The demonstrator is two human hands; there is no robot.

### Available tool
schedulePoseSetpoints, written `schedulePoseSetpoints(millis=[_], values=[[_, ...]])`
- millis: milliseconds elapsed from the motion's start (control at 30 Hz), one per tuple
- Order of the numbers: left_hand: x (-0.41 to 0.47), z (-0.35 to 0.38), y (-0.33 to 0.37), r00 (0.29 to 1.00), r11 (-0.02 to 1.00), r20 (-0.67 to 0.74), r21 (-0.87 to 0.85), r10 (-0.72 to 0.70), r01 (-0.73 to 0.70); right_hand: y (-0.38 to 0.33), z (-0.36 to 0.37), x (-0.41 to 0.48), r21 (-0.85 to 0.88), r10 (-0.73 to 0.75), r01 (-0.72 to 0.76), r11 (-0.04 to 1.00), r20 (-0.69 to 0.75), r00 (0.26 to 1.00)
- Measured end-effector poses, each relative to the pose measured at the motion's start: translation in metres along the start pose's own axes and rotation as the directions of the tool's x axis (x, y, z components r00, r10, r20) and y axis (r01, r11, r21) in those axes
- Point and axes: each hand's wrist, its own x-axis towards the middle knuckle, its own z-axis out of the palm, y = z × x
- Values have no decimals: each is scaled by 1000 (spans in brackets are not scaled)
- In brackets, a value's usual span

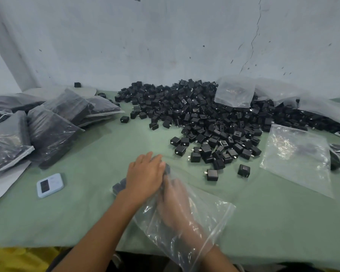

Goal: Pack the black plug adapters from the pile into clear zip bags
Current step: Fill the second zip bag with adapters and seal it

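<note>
A big pile of black plug adapters point(204, 114) covers the back right of the green table point(86, 213), with loose ones point(212, 174) strewn toward me. A clear zip bag point(208, 222) lies in front of me with its mouth at the table's near edge. My right hand point(175, 201) is inside the bag up to the wrist, its fingertips hidden under my left hand. My left hand point(145, 173) lies palm down on the bag's far end and presses on the dark adapters in the bag point(119, 186).
Several filled bags point(47, 130) are stacked at the left. A small white device with a dark screen point(49, 185) lies left of my hands. An empty clear bag point(296, 158) lies at the right, and another bag point(235, 91) rests on the pile. A wall stands behind.
</note>
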Motion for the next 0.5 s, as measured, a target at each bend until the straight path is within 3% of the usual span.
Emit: schedulePoseSetpoints(millis=[167,200,267,300,333,367,433,467,500], values=[[-4,23,-25,999,999,37,12,-33,32,2,-7,-23,-4,-95,94,996,-31,995],[-2,24,-26,999,999,24,11,-39,39,5,-10,-33,18,-65,64,998,67,996],[0,28,-28,999,999,15,14,-37,36,9,-30,-54,233,111,-197,952,338,935],[1,29,-29,999,999,11,20,-30,30,19,-42,-66,314,159,-298,901,401,902],[1,30,-29,1000,999,12,19,-26,26,33,-59,-82,361,126,-308,880,448,885],[3,31,-30,1000,1000,14,9,-23,22,40,-81,-95,412,40,-263,872,476,879],[7,30,-33,999,1000,40,-17,-18,19,51,-135,-125,468,-272,26,883,468,841],[10,27,-34,998,999,63,-43,-22,24,59,-154,-128,506,-324,57,860,457,828],[13,24,-34,996,997,89,-75,-24,30,63,-168,-118,445,-214,-9,895,448,868]])
